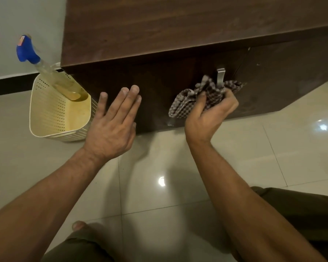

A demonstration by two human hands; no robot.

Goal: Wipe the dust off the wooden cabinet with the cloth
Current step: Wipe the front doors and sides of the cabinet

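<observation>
Against the front of the dark wooden cabinet [159, 25], we look down on two bare hands working low over a glossy tiled floor [159, 205]. The right hand [210, 118] curls its fingers round a bunched brown-and-white checked cloth [203, 95], held at the cabinet door where the cloth covers the lower end of a metal handle [220, 75]. The left hand [112, 125] is spread flat, fingers straight and holding nothing, its fingertips at the door panel; we cannot tell whether they touch the wood. Just beside the cabinet's left corner stands a cream perforated basket [45, 118], with a clear spray bottle [45, 69], blue-triggered, leaning inside it. Our olive-clad knees show at the bottom edge
</observation>
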